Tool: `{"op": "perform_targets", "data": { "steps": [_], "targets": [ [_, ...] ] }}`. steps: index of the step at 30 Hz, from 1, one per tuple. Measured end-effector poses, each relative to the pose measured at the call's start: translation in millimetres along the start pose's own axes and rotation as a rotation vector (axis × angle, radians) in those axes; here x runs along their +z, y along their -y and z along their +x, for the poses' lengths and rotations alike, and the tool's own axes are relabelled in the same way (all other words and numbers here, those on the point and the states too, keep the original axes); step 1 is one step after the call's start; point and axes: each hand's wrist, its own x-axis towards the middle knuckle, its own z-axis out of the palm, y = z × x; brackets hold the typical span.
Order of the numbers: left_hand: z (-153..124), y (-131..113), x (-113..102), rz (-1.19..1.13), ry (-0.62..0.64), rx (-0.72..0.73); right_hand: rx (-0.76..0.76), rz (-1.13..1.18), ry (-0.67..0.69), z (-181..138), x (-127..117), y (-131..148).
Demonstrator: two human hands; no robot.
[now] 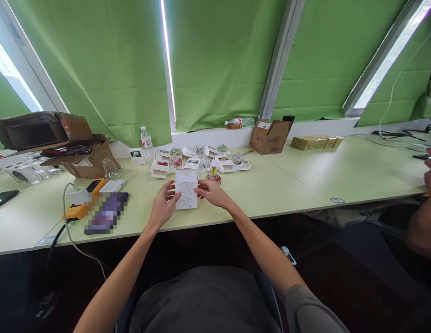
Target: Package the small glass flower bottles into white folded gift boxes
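Head view: left hand (164, 203) and right hand (212, 193) both pinch the leaflet (186, 189) at its side edges, held just above the desk (288, 185); bottle (213, 176) just behind it. Leaflet likely light, thin, floppy; creases easily; best gripped at opposite edges.

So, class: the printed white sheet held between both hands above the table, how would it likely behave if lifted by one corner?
The printed sheet looks thin, so it would probably droop and bend. It is likely very light, since the left hand and right hand hold it only by fingertips at its edges. It seems creased, so it may fold there.
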Motion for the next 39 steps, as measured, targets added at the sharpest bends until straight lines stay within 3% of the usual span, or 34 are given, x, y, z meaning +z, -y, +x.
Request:
{"op": "perform_targets", "data": {
  "steps": [10, 22, 31, 39],
  "targets": [
    [0, 1, -1, 0.213, 0.022, 0.092, -0.046, -0.115, -0.05, 0, -1, 0],
    [-3, -17, -4, 0.188, -0.042, 0.17, -0.048, -0.233, -0.048, -5, -4, 4],
    [-4, -21, -8, 0.285, -0.06, 0.292, -0.11, -0.118, -0.182, -11, -3, 19],
    [-3, -22, -7, 0.337, -0.024, 0.333, -0.077, -0.012, -0.195, -11, -1, 18]
  ]
}}
